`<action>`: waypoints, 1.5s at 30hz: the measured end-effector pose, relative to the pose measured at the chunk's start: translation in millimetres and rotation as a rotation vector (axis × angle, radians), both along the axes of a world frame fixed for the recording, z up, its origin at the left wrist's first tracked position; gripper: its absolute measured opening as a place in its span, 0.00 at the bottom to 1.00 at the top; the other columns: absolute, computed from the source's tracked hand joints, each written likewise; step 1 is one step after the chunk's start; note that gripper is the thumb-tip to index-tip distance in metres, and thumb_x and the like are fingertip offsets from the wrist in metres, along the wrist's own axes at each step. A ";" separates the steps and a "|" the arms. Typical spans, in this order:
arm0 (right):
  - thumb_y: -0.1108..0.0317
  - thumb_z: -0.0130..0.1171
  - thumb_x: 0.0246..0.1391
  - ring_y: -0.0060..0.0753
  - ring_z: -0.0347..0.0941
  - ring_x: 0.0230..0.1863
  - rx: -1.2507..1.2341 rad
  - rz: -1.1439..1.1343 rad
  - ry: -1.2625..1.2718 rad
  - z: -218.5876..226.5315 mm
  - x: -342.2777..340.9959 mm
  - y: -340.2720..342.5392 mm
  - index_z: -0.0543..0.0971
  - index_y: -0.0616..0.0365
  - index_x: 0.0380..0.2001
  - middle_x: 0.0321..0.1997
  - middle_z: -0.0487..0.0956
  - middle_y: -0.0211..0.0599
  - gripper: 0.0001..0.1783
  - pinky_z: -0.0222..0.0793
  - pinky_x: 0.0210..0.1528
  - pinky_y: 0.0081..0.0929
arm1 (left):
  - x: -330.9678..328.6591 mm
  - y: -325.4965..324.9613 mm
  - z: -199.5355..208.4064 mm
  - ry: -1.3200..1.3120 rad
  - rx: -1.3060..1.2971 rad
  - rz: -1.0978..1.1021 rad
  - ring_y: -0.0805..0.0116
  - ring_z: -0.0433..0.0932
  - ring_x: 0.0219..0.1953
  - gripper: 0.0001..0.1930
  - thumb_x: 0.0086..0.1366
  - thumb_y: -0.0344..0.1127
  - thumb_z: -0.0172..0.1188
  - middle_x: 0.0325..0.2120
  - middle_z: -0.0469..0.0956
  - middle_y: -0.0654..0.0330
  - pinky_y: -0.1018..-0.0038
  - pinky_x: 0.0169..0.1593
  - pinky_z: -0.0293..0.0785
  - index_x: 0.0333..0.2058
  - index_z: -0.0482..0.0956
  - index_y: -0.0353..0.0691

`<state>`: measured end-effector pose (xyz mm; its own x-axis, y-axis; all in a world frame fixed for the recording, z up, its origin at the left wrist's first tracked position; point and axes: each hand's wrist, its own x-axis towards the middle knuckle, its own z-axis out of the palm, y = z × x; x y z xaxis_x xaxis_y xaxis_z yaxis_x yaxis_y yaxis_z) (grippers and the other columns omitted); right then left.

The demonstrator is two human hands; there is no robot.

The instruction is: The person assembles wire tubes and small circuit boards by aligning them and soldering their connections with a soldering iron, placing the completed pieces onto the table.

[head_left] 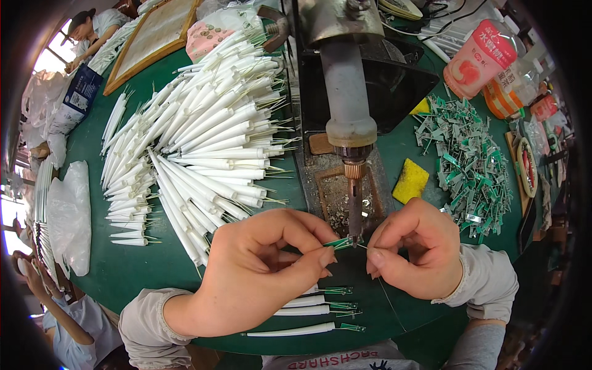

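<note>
My left hand (256, 271) pinches a small green circuit board (339, 243) between thumb and fingertips, with thin wire ends by it. The board sits right at the tip of an upright soldering iron (354, 197). My right hand (419, 250) is closed, its thumb and forefinger gripping a thin solder wire that points at the tip; a strand of the wire (390, 300) trails down below the fingers. Under my left hand lie several white tubes (302, 331) with green boards on their wire ends. Whatever else my left palm holds is hidden.
A big fanned pile of white tubes (216, 139) with bare wires covers the table's left. Right of the iron are a yellow sponge (411, 180) and a heap of green boards (472, 166). Bottles (481, 58) stand at the far right. Other people (102, 28) sit along the left.
</note>
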<state>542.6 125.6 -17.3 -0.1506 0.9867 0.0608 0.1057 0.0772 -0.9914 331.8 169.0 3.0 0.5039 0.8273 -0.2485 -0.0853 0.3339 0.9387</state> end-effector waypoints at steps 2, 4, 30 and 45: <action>0.77 0.64 0.47 0.14 0.73 0.19 -0.009 0.001 0.011 -0.3 -0.8 0.2 0.73 0.61 0.26 0.21 0.76 0.27 0.07 0.66 0.21 0.12 | 0.5 -0.3 0.3 -0.031 -0.013 0.005 0.69 0.80 0.33 0.03 0.58 0.18 0.59 0.37 0.75 0.48 0.78 0.37 0.79 0.29 0.73 0.28; 0.77 0.64 0.48 0.14 0.73 0.19 0.007 0.001 0.014 -0.5 -1.1 0.8 0.74 0.61 0.27 0.21 0.76 0.28 0.07 0.66 0.21 0.12 | 0.4 0.1 0.1 -0.064 -0.026 0.009 0.68 0.80 0.32 0.03 0.58 0.18 0.59 0.37 0.75 0.48 0.78 0.37 0.79 0.29 0.73 0.28; 0.77 0.54 0.42 0.44 0.73 0.19 0.496 -0.213 -1.507 2.4 73.6 48.1 0.72 0.57 0.28 0.16 0.73 0.40 0.07 0.67 0.20 0.36 | -5.8 -9.7 -24.4 0.350 0.668 -0.363 0.63 0.78 0.29 0.05 0.51 0.22 0.63 0.28 0.79 0.60 0.74 0.32 0.74 0.24 0.76 0.34; 0.80 0.56 0.36 0.49 0.72 0.20 0.525 -0.183 -1.446 -4.6 71.7 52.4 0.69 0.61 0.30 0.18 0.71 0.44 0.13 0.68 0.22 0.40 | -19.1 27.5 -12.0 1.107 1.482 -0.100 0.60 0.70 0.35 0.16 0.38 0.22 0.59 0.32 0.71 0.59 0.69 0.36 0.69 0.32 0.77 0.37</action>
<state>614.3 178.0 -21.9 -0.2687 0.9126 0.3082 0.9632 0.2517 0.0944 312.7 196.5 -9.0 0.6914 0.6305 0.3528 0.6624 -0.7482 0.0388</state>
